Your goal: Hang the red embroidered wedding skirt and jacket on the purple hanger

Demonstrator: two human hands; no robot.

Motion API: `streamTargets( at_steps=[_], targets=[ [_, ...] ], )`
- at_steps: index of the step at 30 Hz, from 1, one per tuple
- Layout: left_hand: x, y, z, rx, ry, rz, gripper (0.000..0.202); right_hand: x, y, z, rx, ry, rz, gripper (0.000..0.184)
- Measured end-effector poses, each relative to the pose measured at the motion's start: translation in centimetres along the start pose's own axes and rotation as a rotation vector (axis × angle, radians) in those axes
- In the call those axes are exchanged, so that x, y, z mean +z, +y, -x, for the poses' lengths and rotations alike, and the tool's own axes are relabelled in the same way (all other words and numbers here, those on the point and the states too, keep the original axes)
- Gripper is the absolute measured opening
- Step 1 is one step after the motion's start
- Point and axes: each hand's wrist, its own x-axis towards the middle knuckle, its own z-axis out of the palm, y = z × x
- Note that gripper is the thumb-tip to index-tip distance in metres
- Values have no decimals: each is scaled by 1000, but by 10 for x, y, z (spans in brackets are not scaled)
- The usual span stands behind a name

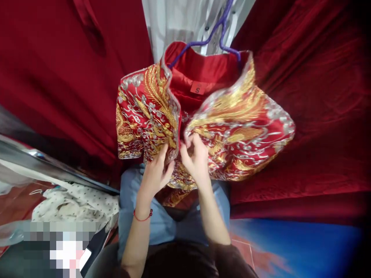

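A red jacket (246, 135) with gold and silver embroidery hangs in front of me on a purple hanger (213, 33). Its stand collar gapes at the top, showing a red lining and a size label (197, 88) marked S. My left hand (158, 170) has its fingers on the jacket's left front edge, thumb and fingers bent around it. My right hand (197, 156) pinches the opposite front edge, just below the collar. Between the hands the two edges are close together but apart. Any fastener there is too small or hidden to make out.
Red curtains (313, 127) hang at both sides, with white drapery (174, 23) behind the hanger. A white dotted cloth (84, 200) lies at lower left, near a metal-looking rail (58, 166). My knees in blue trousers (165, 224) are below the jacket. Blue flooring (313, 243) shows at lower right.
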Motion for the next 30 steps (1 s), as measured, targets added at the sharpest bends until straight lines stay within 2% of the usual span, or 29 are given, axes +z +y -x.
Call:
streamTargets(
  at_steps=[2, 3, 4, 5, 6, 7, 8, 9, 12, 14, 16, 19, 23, 26, 30],
  targets=[
    [20, -28, 15, -31, 17, 204, 57, 3, 28, 31, 138, -74, -84, 12],
    [33, -44, 22, -105, 50, 306, 45, 7, 43, 51, 238, -38, -129, 14],
    [46, -60, 29, -208, 159, 398, 31, 12, 57, 73, 365, 60, -175, 17],
    [60, -75, 36, -343, 317, 472, 24, 19, 70, 95, 511, 159, -224, 20],
    [73, -90, 41, -491, 391, 526, 22, 28, 80, 116, 663, 216, -263, 24],
    [83, -103, 45, -657, 406, 578, 20, 38, 89, 135, 820, 157, -323, 26],
    [92, -115, 48, -780, 361, 635, 17, 48, 97, 152, 891, 89, -362, 27],
    [100, -126, 51, -834, 311, 663, 16, 58, 103, 165, 964, 30, -401, 30],
    [116, -146, 57, -863, 176, 732, 20, 80, 123, 189, 1177, -117, -507, 32],
    [128, -152, 60, -868, 160, 790, 24, 86, 138, 199, 1336, -134, -556, 29],
    [140, -155, 63, -885, 193, 876, 28, 85, 153, 207, 1457, -97, -599, 28],
    [155, -160, 65, -925, 270, 1034, 30, 76, 168, 217, 1518, 14, -692, 25],
    [157, -168, 66, -973, 317, 1206, 24, 68, 168, 223, 1419, 196, -804, 23],
    [154, -168, 69, -975, 229, 1321, 27, 70, 162, 225, 1323, 254, -861, 25],
    [161, -155, 78, -959, 27, 1417, 30, 75, 163, 225, 1277, 223, -868, 28]
  ],
)
